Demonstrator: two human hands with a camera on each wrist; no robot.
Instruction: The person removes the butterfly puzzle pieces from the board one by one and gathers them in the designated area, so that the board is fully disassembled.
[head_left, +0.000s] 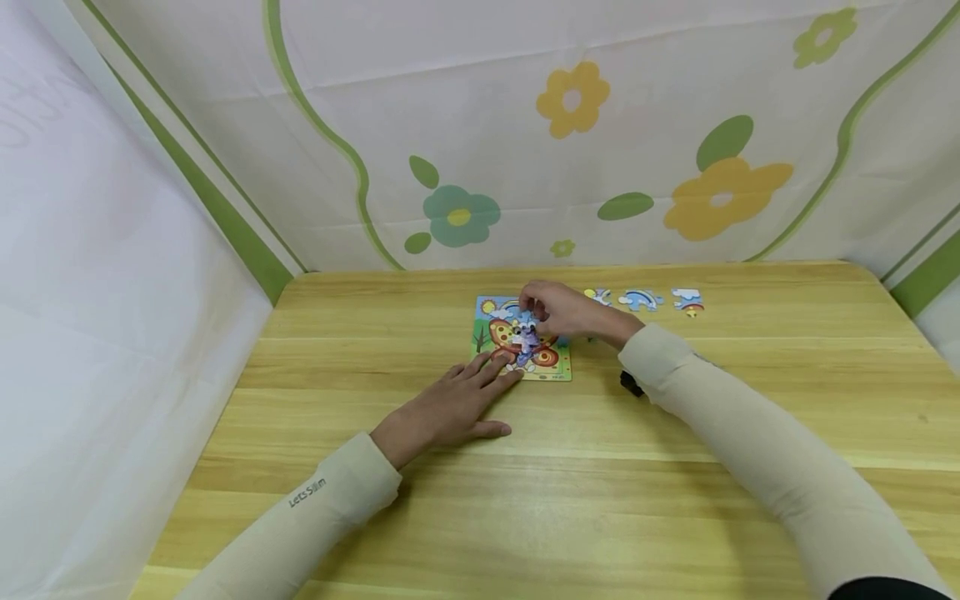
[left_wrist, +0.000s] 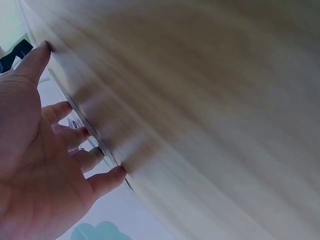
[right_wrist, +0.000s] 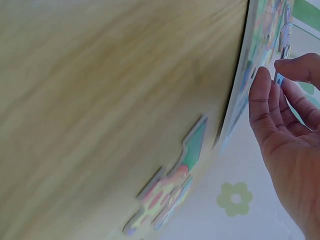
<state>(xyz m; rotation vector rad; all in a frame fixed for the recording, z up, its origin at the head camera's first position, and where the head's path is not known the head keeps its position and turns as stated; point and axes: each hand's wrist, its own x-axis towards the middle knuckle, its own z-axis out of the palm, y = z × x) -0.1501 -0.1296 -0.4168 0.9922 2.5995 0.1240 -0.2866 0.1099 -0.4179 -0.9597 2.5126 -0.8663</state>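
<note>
A butterfly jigsaw puzzle board lies on the table, printed with a sun, a rainbow and a red-and-yellow butterfly. My right hand is above its upper right part and pinches a purplish puzzle piece between thumb and fingertips. The right wrist view shows this piece raised off the board, edge-on. My left hand rests with spread, fairly straight fingers on the board's lower left edge. In the left wrist view, the fingertips touch along that edge. My right hand covers the board's upper right corner.
Right of the board lie loose pieces: one with a rainbow, one with a cloud and one partly behind my right hand. A green-and-red piece shows in the right wrist view. A floral cloth stands behind the table.
</note>
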